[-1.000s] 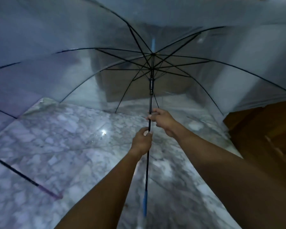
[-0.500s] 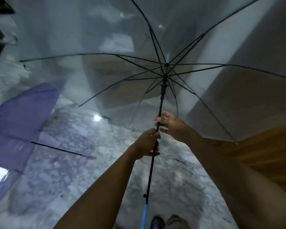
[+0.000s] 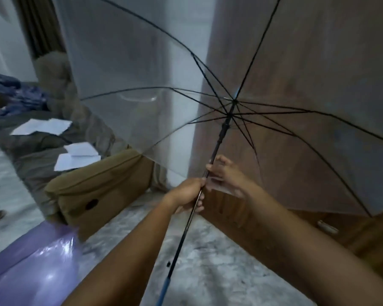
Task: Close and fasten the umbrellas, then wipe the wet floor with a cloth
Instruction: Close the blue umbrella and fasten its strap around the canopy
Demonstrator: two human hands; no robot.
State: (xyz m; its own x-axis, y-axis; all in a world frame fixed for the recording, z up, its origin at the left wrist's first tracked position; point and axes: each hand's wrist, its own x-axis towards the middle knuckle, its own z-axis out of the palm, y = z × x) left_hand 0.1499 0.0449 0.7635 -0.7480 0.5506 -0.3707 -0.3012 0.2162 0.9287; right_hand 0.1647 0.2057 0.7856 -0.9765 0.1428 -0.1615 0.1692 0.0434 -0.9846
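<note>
In the middle of the view, a clear umbrella (image 3: 142, 74), fully open, tilted up and to the right, black ribs spread out from the hub. Held up by its thin black shaft (image 3: 219, 141), running from the hub down toward the lower middle and ending in a blue handle (image 3: 164, 290) at the bottom edge.

Left grip (image 3: 187, 195) closed round the shaft, fingers wrapped tight, at about the middle of its length. Right grip (image 3: 227, 176) just above the left one, almost touching it, fingers curled at the shaft and holding it by the tips. Blurred there, so cannot tell how firmly. Runner (image 3: 224, 127) high on the shaft, close under the hub, well above both grips. Handle well below both grips, between the two forearms.

Under the arms, grey marble floor (image 3: 208, 261). At lower left, part of a purple umbrella (image 3: 38, 268), apart from both grips. Behind it a brown box (image 3: 102, 191), and further left some white papers (image 3: 40, 127) on a grey cloth (image 3: 38, 155). Seen through the clear cover on the right, a brown wooden panel (image 3: 307, 51).
</note>
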